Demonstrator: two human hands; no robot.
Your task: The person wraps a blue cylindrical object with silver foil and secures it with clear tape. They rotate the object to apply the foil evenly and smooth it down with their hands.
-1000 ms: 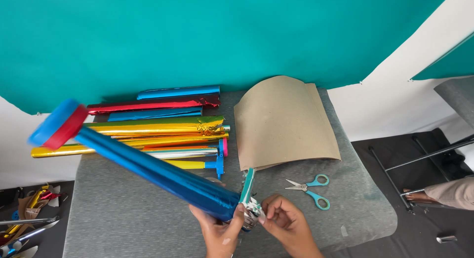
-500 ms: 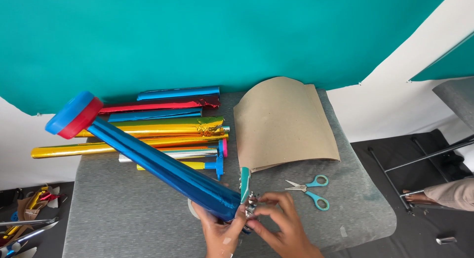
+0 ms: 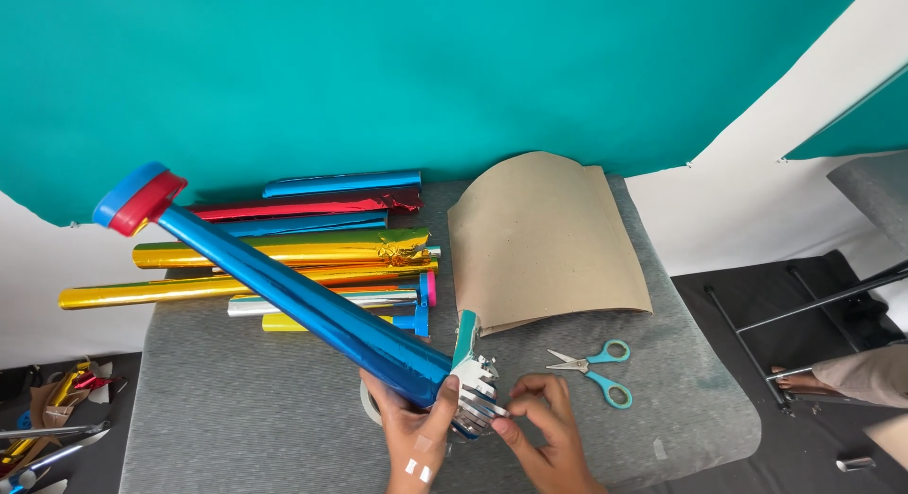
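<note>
at the near edge of the grey padded table [image 3: 236, 418], the left hand [image 3: 421, 437], with two small white strips on its back, has its fingers wrapped tight around the lower end of a long shiny blue foil-wrapped tube [image 3: 293, 300], which slants up and away to the left and ends in a blue and red round cap [image 3: 140, 198] held clear of the tabletop. just beside it, the right hand [image 3: 544, 433] has its thumb and fingertips pinched together on the cut silver foil flaps [image 3: 478, 390] fringing that same end of the tube, and a short teal strip [image 3: 464, 335] stands up from the foil. a clear roll of tape [image 3: 367, 401] peeks out from under the left hand. a little to the right lies a pair of small scissors with light blue handles [image 3: 596, 369], flat on the table and apart from both hands. farther back, a curved sheet of brown cardboard [image 3: 544, 243] rests with its far part arched upward. to its left lies a pile of foil-wrapped tubes in gold, red, blue and silver [image 3: 303, 253], side by side, behind the slanting tube. beyond everything hangs a teal backdrop [image 3: 426, 69].
</note>
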